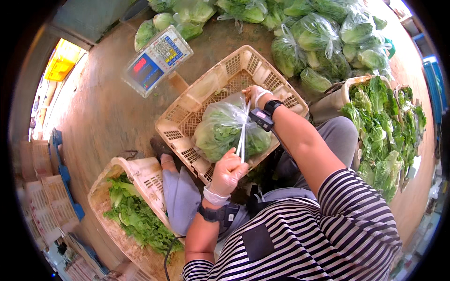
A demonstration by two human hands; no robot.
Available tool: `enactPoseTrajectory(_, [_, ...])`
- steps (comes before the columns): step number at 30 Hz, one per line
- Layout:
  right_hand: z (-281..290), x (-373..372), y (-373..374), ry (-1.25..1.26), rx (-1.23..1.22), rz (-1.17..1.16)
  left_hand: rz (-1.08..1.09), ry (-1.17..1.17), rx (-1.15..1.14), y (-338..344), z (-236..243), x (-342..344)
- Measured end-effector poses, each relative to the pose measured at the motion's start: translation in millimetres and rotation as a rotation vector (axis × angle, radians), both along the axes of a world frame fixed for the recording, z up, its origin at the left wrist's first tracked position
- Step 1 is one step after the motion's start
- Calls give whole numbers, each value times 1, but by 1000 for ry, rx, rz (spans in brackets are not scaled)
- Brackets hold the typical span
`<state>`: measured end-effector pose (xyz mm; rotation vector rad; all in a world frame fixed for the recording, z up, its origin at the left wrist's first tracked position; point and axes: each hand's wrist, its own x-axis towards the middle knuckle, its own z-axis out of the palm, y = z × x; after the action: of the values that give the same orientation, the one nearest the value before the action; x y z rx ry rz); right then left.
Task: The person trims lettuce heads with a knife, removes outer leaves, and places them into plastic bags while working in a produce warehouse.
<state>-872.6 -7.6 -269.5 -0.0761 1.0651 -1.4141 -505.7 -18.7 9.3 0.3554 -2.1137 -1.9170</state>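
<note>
A clear plastic bag of leafy lettuce [215, 131] sits inside a beige perforated crate [183, 117], its white handles [242, 145] stretched tight across the top. My left hand [227, 172], in a clear glove, grips the handle ends at the crate's near side. My right hand [254, 96], also gloved, is closed at the far end of the gathered plastic; its fingertips are partly hidden.
A scale [157, 61] stands beyond the crate. Bagged lettuce [314, 40] is piled at the back right. Loose greens fill containers at left [136, 210] and right [375, 136]. Stacked crates [42, 196] are at the far left.
</note>
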Motion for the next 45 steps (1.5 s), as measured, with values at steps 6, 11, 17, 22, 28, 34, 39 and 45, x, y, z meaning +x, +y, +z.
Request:
enactPoseTrajectory(6, [203,114,-26,-255,-29,-260,547,311,742,-23,-13,36])
enactPoseTrajectory(11, [281,178,37,199,-220,450,652,139,322,-15,20,-24])
enactPoseTrajectory(17, [303,200,38,1437,-153,725,308,97,527,-31,-6,-19])
enactPoseTrajectory(22, [274,170,-8,1601,143,370,364,-263,96,-23,-17,-2])
enactPoseTrajectory(28, [187,118,-74,1586,416,419,3,-196,-650,14,-1,8])
enactPoseTrajectory(34, [124,91,-71,1409,574,558,1,-154,-701,11,-7,18])
enactPoseTrajectory(39, [161,114,-65,1325,543,78,138,-182,-294,-1,-7,29])
enactPoseTrajectory(45, [255,95,6,1574,353,542,656,-291,-30,-26,-31,35])
